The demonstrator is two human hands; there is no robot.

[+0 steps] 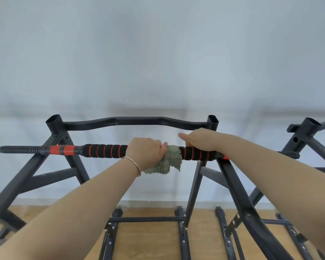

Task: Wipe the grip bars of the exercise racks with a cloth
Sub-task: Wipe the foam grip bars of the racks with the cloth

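Observation:
A grip bar with black foam and orange rings runs across the black exercise rack at chest height. My left hand grips a grey-green cloth wrapped round the middle of the bar, part of the cloth hanging below. Just to its right, my right hand rests on the bar's right foam section with its fingers curled over the top and the thumb stretched out to the left. The bar under both hands is hidden.
A curved black top bar spans the rack behind the grip bar. A second rack stands to the right. Rack feet rest on the wooden floor. A pale wall fills the background.

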